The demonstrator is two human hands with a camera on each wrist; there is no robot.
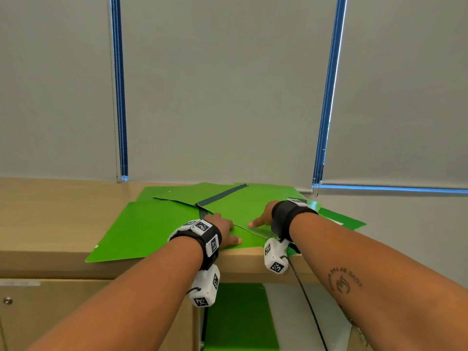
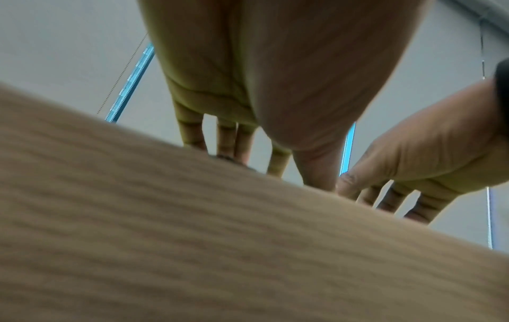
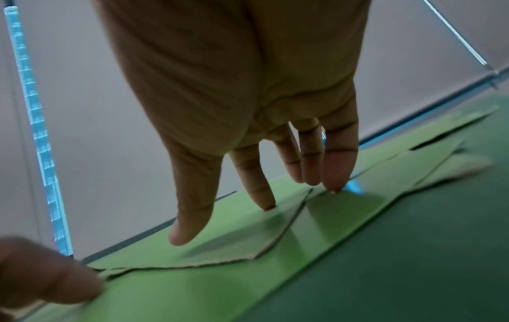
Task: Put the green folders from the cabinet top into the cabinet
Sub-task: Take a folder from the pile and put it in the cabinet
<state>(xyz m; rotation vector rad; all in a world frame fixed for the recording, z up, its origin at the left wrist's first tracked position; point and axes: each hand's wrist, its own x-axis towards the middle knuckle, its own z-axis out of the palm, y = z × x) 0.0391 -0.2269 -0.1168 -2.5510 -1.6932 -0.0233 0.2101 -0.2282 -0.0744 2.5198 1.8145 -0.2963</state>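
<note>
Fingers (image 3: 340, 167) flat on several folders (image 1: 141, 229)

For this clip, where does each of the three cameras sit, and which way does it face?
Head: worn on the head, facing forward and down at the green folders on the cabinet top; both forearms, left hand and right hand show.
Left wrist: under the left wrist, low against the cabinet's wood, looking along the left hand; the right hand shows too.
Right wrist: looks along the right hand's straight fingers touching the folders.
Shared: all three show both hands and the window blinds.
</note>
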